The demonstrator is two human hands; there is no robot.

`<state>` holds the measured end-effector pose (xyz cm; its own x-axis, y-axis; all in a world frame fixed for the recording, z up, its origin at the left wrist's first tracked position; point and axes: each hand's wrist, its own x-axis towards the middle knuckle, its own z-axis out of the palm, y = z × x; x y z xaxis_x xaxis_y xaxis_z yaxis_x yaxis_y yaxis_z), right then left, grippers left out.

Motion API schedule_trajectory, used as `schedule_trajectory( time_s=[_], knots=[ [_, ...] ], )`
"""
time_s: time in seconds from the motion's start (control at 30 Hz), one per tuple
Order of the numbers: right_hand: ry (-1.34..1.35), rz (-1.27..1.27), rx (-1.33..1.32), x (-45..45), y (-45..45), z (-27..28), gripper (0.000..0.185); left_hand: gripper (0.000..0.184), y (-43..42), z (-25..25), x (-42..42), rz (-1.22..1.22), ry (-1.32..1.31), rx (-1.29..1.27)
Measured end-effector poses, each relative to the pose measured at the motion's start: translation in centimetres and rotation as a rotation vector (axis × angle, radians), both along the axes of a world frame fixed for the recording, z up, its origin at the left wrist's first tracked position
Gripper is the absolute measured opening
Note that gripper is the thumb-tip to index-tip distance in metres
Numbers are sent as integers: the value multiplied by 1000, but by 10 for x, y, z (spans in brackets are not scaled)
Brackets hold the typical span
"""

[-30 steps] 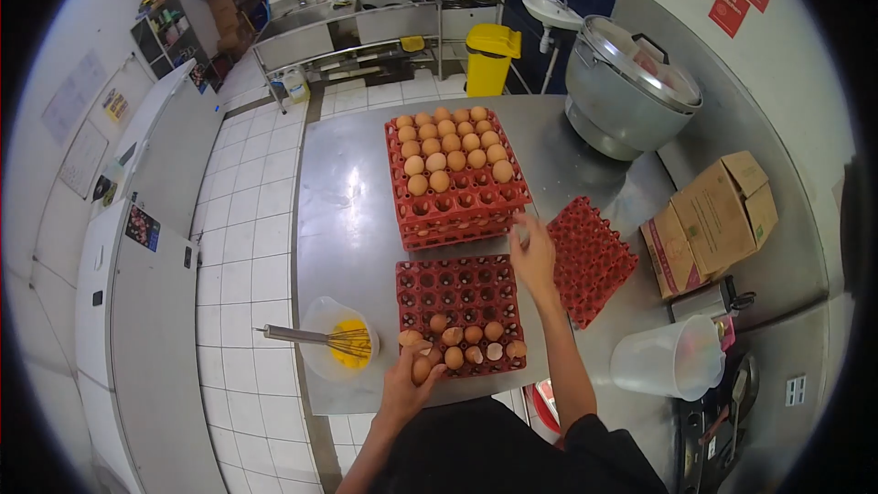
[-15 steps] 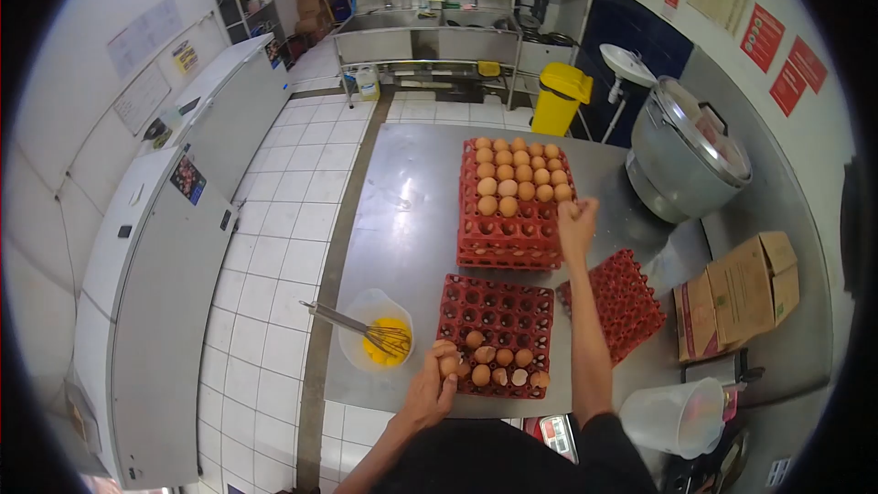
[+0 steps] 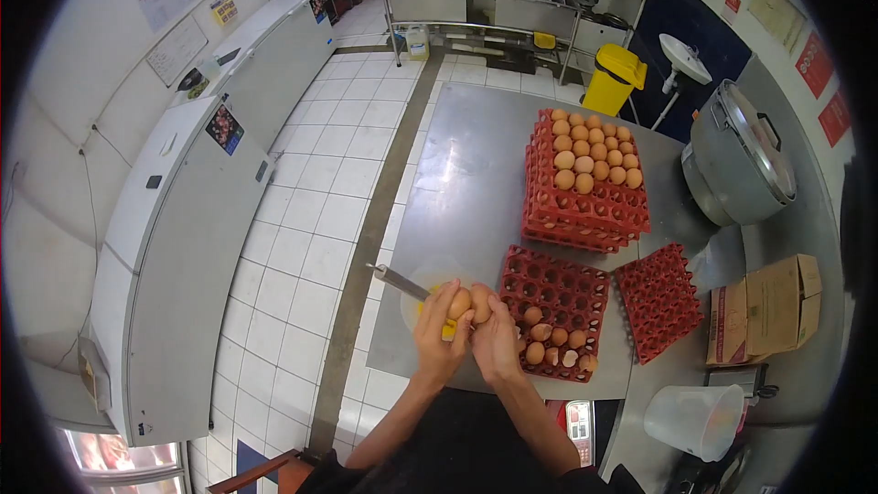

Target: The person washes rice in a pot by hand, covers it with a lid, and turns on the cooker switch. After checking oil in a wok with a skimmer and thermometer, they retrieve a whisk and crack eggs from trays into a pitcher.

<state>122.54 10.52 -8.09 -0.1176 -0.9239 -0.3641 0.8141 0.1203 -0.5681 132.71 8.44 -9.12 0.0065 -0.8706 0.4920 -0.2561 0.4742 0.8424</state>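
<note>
Above the clear plastic bowl (image 3: 411, 313), my left hand (image 3: 437, 342) is closed around one brown egg (image 3: 459, 304). A second brown egg (image 3: 481, 303) is in my right hand (image 3: 497, 346), and the two eggs are close together, perhaps touching. Yellow egg (image 3: 449, 330) shows in the bowl below my fingers, though much of it is hidden. A whisk (image 3: 401, 282) leans out over the bowl's left rim, its wires covered by my hands. Right of the hands lies a red egg tray (image 3: 555, 284), with several eggs and broken shells in its near rows.
Farther back stands a stack of red trays (image 3: 585, 220) topped with eggs. Another red tray (image 3: 660, 302) lies to the right, near a cardboard box (image 3: 777, 311) and a large metal cooker (image 3: 736, 160). A plastic tub (image 3: 692, 421) sits near right. The steel table's left edge borders the tiled floor.
My right hand has come from the egg stack to beside my left hand, now with an egg. My left hand has moved from the near tray to over the bowl. The view has shifted left.
</note>
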Motion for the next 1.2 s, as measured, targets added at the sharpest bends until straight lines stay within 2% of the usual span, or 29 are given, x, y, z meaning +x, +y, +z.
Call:
schedule_trajectory(
  time_s=[0.1,0.2,0.27,0.3,0.33,0.37,0.43,0.5,0.57,0.67,0.73,0.8,0.87,1.0,1.07,1.1,1.17,1.2],
  knots=[
    [69,-3,24,13,-5,-13,41,44,-6,-7,10,-14,-31,-30],
    [144,61,15,17,-1,-16,38,44,-7,-7,21,-79,-88,46],
    [224,93,23,9,-3,-18,35,45,-14,-8,30,-187,123,286],
    [506,169,-42,-1,-1,-25,34,45,-15,-7,36,-184,128,288],
    [786,243,-111,-6,-1,-29,36,41,-17,-3,43,-292,225,459],
    [785,243,-107,-6,-2,-15,36,37,-18,-1,49,-402,320,635],
    [1149,259,-311,-12,-8,15,41,33,-21,-2,52,-421,383,661],
    [1145,288,-309,-15,-13,9,40,30,-26,-5,57,-455,440,690],
    [1147,311,-304,-21,-17,2,38,25,-35,-9,65,-521,270,658],
    [1160,284,-309,-20,-20,-8,38,27,-45,-6,74,-567,129,601],
    [1338,175,-436,-21,-21,-13,39,29,-49,7,77,-568,21,625],
    [1370,159,-425,-22,-18,-7,37,30,-53,18,78,-497,-272,342],
    [1577,38,-558,-21,-17,-8,37,31,-52,37,73,-495,-322,290],
    [1548,-9,-517,-32,-4,-11,39,34,-47,44,52,-497,-377,208],
    [1376,-19,-444,-48,13,-16,45,34,-36,38,27,-530,-332,233],
    [1378,-34,-428,-58,24,-17,45,34,-27,33,12,-549,-284,262],
    [1111,-127,-240,-82,53,-20,43,33,-7,20,-29,-603,-271,267],
    [1092,-182,-148,-98,68,-23,41,32,3,11,-53,-633,-252,271]
  ],
)
